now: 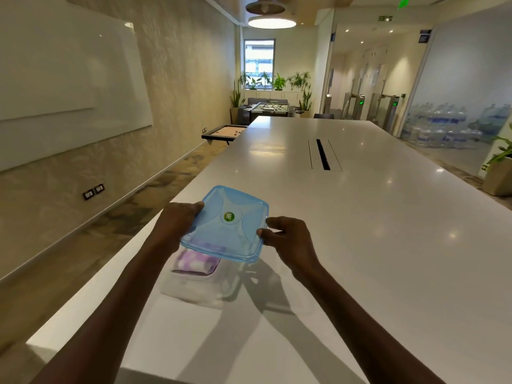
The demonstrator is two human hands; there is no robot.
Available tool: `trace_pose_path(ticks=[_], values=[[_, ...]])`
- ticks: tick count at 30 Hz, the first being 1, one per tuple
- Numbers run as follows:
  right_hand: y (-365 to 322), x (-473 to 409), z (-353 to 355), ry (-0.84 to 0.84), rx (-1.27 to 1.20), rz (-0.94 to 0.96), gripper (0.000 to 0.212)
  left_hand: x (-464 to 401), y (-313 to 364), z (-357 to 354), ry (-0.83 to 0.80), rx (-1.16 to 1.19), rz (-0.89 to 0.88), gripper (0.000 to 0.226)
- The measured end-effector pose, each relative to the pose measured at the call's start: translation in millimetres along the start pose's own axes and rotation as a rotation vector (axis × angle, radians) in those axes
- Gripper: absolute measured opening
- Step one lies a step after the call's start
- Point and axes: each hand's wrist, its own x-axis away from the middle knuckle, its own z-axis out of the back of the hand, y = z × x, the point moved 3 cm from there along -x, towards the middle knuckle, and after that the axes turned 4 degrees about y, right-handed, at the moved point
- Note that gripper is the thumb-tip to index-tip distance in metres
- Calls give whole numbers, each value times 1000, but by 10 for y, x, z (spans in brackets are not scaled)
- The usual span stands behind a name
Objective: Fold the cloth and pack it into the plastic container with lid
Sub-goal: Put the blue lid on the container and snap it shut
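Note:
A translucent blue lid (225, 224) with a green round sticker is held above the table between both hands. My left hand (177, 220) grips its left edge and my right hand (291, 238) pinches its right edge. Beneath the lid stands a clear plastic container (194, 286) on the white table (360, 231). A folded purple-and-white cloth (195, 263) lies inside the container, partly hidden by the lid. The lid hovers slightly behind and above the container, tilted, not seated on it.
The long white table has a cable slot (322, 155) in its middle. The table's left edge runs close to the container, with carpeted floor beyond. Game tables and plants stand at the far end of the room; stacked water bottles are behind glass at right.

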Motion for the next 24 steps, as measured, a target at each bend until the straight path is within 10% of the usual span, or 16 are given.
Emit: trace_pose_path(ticks=[24], values=[[-46, 279, -781, -107, 366, 162, 47, -80, -487, 523, 202, -218, -23, 44]])
